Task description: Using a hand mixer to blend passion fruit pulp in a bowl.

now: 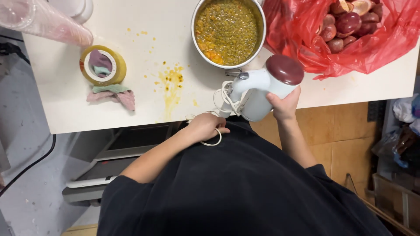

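Mixer (262,89) sits at the tabletop's (65,96) near edge beside the pulp-filled pot (228,31), your right hand (285,105) gripping its body, your left hand (204,126) closed on its cord (221,102), so you seem mid-setup and should free the cord first.

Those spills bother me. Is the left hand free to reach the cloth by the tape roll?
Probably not at once: the left hand holds the mixer's white cord. The table between it and the cloth looks unobstructed, though.
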